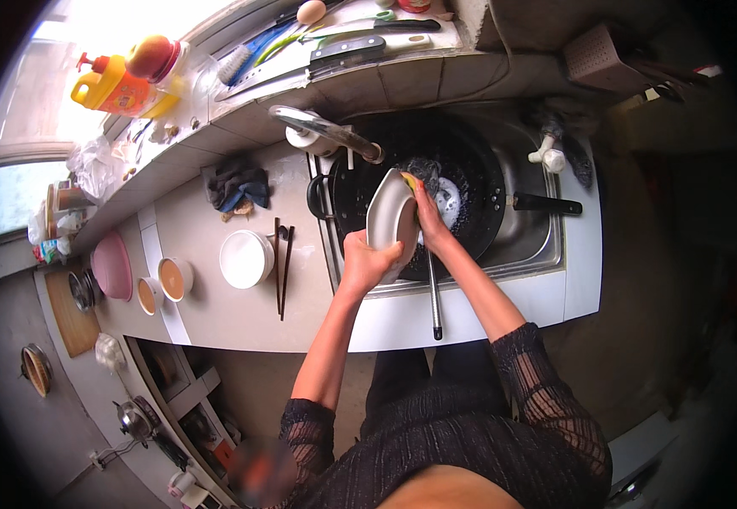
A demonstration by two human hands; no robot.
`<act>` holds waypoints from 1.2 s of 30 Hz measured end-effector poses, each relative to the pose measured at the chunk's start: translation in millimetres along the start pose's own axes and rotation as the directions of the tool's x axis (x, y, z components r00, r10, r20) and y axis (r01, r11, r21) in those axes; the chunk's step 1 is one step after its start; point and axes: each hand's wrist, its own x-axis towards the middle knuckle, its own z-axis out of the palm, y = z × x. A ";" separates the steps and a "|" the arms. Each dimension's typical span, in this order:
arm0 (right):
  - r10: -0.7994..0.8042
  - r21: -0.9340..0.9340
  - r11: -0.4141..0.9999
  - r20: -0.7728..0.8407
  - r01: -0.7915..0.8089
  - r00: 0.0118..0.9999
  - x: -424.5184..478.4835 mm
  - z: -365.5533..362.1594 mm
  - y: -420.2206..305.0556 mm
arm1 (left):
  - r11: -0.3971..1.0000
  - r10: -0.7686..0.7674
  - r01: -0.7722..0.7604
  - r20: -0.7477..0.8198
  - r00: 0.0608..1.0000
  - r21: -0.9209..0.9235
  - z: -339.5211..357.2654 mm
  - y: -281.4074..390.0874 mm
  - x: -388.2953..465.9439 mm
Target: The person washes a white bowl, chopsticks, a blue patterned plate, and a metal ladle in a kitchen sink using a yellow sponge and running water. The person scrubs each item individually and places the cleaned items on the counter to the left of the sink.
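My left hand (368,257) grips the rim of a white dish (389,213), which is tipped on edge above a black wok (368,175). On the dish's far side, my right hand (431,216) presses a yellow sponge (410,181), mostly hidden by its fingers. The wok sits in a steel sink (534,245), with white suds (448,202) in it. A utensil with a long metal handle (434,299) leans out of the wok over the counter's front edge; its head is hidden. Above the wok's left part reaches the faucet (337,133).
Left of the sink lie white bowls (244,259), a pair of chopsticks (284,273) and a dark rag (239,186). The wok's handle (546,203) juts right past the sink rim. Knives (349,52) and a yellow detergent bottle (120,86) stand or lie on the back ledge.
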 end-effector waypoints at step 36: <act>-0.325 -0.721 0.522 0.325 0.455 0.888 7.9 -1.2 -38.7 | 0.879 -0.143 -0.004 -0.271 0.952 -0.477 12.8 -13.7 2.6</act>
